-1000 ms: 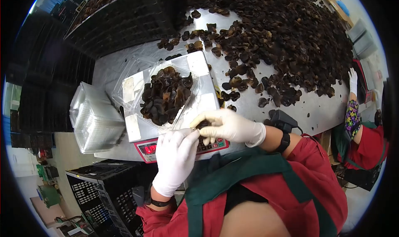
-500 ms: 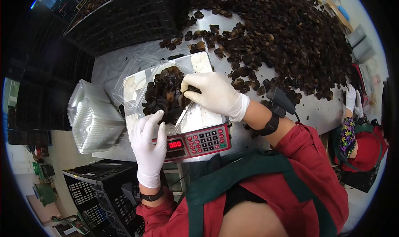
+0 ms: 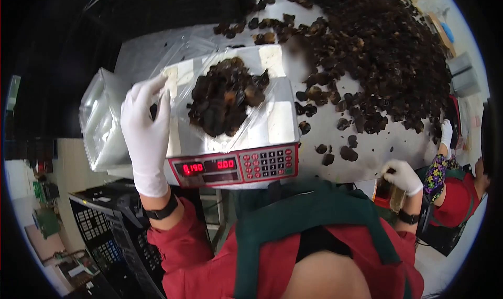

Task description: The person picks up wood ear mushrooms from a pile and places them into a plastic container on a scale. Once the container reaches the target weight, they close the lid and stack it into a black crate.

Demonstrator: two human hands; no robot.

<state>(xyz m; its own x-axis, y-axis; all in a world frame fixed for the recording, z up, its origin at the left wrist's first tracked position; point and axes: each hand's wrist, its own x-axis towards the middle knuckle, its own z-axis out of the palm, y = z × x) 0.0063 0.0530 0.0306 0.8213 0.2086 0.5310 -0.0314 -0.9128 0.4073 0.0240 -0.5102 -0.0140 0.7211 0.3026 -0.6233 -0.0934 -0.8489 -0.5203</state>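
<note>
One scale [image 3: 281,122] bears one heaped tray [image 3: 253,118] near the left hand [image 3: 143,122].

Dark brown, curled, glossy pieces [image 3: 222,100] lie heaped in a clear plastic tray [image 3: 253,120], which sits on the scale [image 3: 281,107] left on the tabletop [image 3: 325,168]. From here I see another small dark piece [image 3: 390,170] in the right hand's [image 3: 403,176] grip, near and to the right.

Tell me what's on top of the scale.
On the scale sits a clear tray holding a dark heap. The heap hides the tray's floor and the scale's surface directly beneath it.
</note>
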